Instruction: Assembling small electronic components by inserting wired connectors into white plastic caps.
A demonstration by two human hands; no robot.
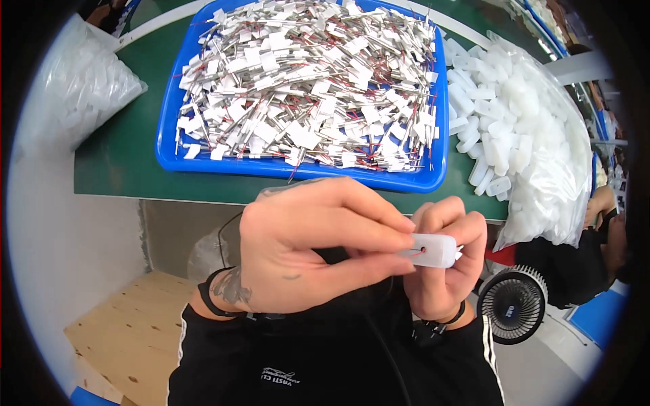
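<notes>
A small translucent white plastic case (437, 251), rounded at its right end, is held level in front of my chest. Its face has a small hole with a thin red and dark wire running through it toward my left fingertips. My left hand (308, 240) is closed, thumb and fingers pinching around the case's left end; whether they grip the wire too I cannot tell. My right hand (443, 271) has its fingers curled around the case from behind and below. A bit of white (459, 252) sticks out by the case's right end, partly hidden by fingers.
Beyond my hands, a blue tray (305, 172) of tagged metal parts with red wires stands on the green table (115, 183). White plastic cases spill from a clear bag (552, 169) at right; another bag (81, 88) is at left. A black fan (512, 304) stands lower right, near another person (569, 271).
</notes>
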